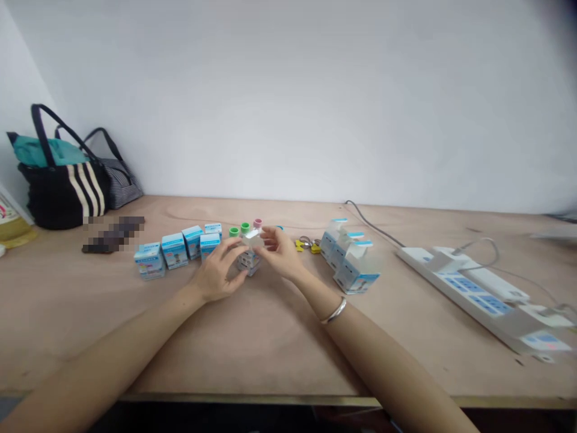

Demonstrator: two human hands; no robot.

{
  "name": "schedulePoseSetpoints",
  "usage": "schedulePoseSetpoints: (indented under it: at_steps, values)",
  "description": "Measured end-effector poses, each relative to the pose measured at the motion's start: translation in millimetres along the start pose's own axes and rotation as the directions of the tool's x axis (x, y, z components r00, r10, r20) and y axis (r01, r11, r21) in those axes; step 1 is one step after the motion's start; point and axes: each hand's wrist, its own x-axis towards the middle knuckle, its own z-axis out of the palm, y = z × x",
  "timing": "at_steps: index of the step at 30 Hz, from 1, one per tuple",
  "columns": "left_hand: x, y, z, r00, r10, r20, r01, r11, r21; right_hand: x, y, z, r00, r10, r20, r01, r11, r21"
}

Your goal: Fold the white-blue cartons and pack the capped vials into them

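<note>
A small blue-and-white cardboard box (249, 263) stands on the table with its pale top flap raised. My left hand (219, 273) grips the box from the left, thumb low at the front and fingers near the top. From the other side my right hand (282, 252) has its curled fingers at the flap, partly covering it. Just behind are green rings or caps (244, 228) and a pink one (257, 223). Several similar boxes with shut tops (174, 251) stand left of my hands. To the right, boxes with open flaps (354, 270) sit in a slanting row.
Small yellow items (309, 245) lie between my right hand and the open boxes. A white power strip (473, 294) with plugs and cables runs along the right. Further left are a dark pixelated object (115, 233), a black striped bag (67, 186) and a bottle of yellow liquid (15, 227).
</note>
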Motion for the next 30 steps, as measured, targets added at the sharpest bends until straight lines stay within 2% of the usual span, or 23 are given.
schedulePoseSetpoints:
  at_steps: [3,6,9,14,18,21,26,28,30]
  values:
    - [-0.6,-0.3,0.0,1.0,0.004,0.01,-0.003,1.0,-0.012,1.9,5.5,8.0,0.998,0.034,0.055,-0.036,0.998,0.047]
    - [-1.8,-0.7,0.7,0.998,0.044,-0.037,-0.042,0.998,0.041,-0.7,0.2,7.3,1.0,0.018,0.001,-0.018,0.996,-0.088]
    - [-3.7,-1.4,0.4,0.987,0.142,-0.07,-0.13,0.979,0.154,-6.1,-8.3,2.6,0.999,0.006,-0.038,-0.013,0.983,-0.182]
    - [-1.8,1.8,-5.5,0.973,0.231,0.018,-0.23,0.952,0.202,-14.3,-17.6,0.1,0.995,0.025,-0.1,-0.045,0.978,-0.205]
    - [3.0,3.3,-9.4,0.959,0.28,0.054,-0.285,0.937,0.202,-19.8,-17.8,1.3,0.995,0.075,-0.069,-0.081,0.992,-0.098]
    - [3.2,-0.2,-7.9,0.969,0.246,0.025,-0.247,0.952,0.183,-25.1,-15.6,2.8,0.99,0.142,-0.022,-0.141,0.989,0.04]
    - [-0.6,-8.1,-0.4,0.985,0.173,0.016,-0.173,0.983,0.06,-27.2,-14.7,0.0,0.958,0.264,0.11,-0.284,0.928,0.241]
    - [-1.4,-9.8,1.9,0.985,0.167,0.032,-0.167,0.986,0.021,-18.6,-13.9,-6.3,0.961,0.252,0.116,-0.272,0.937,0.218]
    - [-1.5,-10.6,3.1,0.986,0.163,0.038,-0.163,0.987,-0.004,-3.5,-11.7,-14.1,0.976,0.21,0.058,-0.214,0.972,0.094]
